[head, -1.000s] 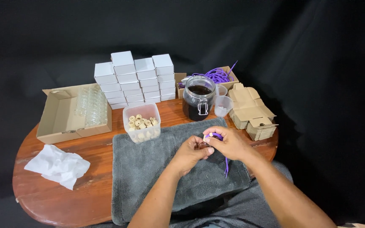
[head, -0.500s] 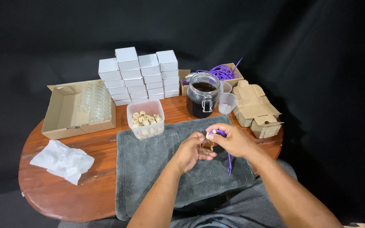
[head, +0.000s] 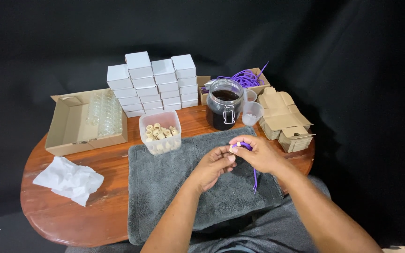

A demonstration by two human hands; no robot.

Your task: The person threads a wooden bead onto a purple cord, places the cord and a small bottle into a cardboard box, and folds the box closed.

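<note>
Over the grey towel [head: 183,187], both hands' fingers [head: 226,157] pinch shut on a small cork [head: 233,148] and purple cord [head: 255,175].

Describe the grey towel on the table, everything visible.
The grey towel is a plush, terry-like cloth, spread flat and roughly rectangular on the round wooden table. Its near edge hangs over the table's front rim toward the person's lap. The clear plastic tub of small cork-coloured rings sits at its far left corner. Both hands work above it, and a purple cord dangles from them down toward its surface.
</note>
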